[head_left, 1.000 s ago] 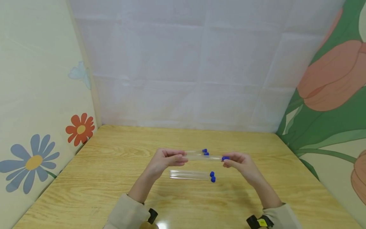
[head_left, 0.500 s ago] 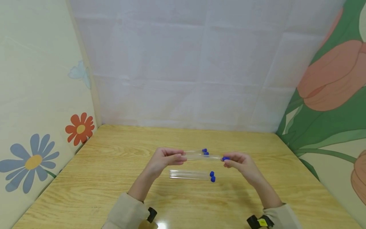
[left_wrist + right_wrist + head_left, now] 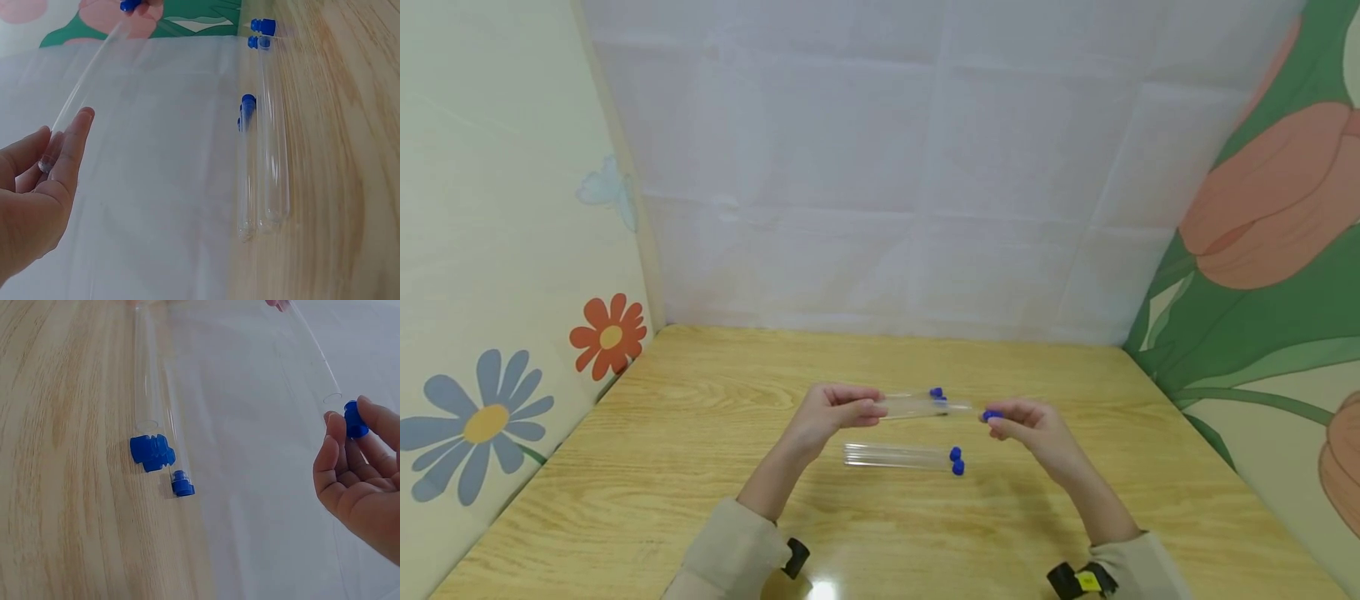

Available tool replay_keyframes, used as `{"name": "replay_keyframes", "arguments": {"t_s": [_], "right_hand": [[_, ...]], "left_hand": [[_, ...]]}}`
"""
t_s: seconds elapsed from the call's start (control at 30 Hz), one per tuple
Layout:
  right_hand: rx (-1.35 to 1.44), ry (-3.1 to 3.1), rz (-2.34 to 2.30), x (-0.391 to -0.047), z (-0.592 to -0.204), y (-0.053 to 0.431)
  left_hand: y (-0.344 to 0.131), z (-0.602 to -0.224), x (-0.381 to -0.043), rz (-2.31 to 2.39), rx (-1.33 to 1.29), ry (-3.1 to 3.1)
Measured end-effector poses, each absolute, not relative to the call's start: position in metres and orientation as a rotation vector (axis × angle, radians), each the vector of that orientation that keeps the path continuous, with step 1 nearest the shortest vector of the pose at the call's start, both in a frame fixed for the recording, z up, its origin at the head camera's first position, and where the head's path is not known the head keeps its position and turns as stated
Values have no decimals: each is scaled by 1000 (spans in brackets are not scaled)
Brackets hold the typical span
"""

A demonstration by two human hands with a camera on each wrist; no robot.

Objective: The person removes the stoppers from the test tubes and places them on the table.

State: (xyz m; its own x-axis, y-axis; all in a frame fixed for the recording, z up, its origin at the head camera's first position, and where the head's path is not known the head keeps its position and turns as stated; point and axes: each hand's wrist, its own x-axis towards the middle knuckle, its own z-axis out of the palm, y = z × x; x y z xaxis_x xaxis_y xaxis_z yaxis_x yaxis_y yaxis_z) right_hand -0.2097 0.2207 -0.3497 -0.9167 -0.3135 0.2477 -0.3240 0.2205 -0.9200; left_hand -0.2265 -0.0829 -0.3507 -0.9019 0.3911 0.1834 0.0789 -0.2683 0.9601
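A clear test tube (image 3: 78, 87) is held up above the table, level in the head view, its rounded end between the thumb and fingers of my left hand (image 3: 823, 423). Its open mouth points at my right hand (image 3: 1036, 433). That hand pinches a blue stopper (image 3: 355, 420) between thumb and fingers, a small gap away from the mouth. Below the hands, clear test tubes (image 3: 895, 456) lie side by side on the table, with two loose blue stoppers (image 3: 150, 451) by their open ends. Farther back, behind the held tube, are more tubes with blue stoppers (image 3: 936, 392).
The wooden table (image 3: 700, 467) spreads around the tubes. A white cloth (image 3: 850, 167) hangs behind it. Flower-printed panels (image 3: 490, 250) stand at the sides. Both wrists carry black straps with small devices (image 3: 1078, 581).
The blue stopper has come out of the held tube's mouth, leaving a gap. My left hand has shifted slightly left with the tube, while my right hand stays almost in place.
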Motion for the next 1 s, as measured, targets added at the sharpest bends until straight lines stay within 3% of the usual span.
{"name": "replay_keyframes", "arguments": {"t_s": [0.5, 1.0], "right_hand": [[493, -2457, 1855, -212, -355, 219], [625, -2393, 1907, -213, -360, 220]], "left_hand": [[-83, -358, -234, 2269, 553, 1800], [-86, -364, -242, 2186, 522, 1944]]}}
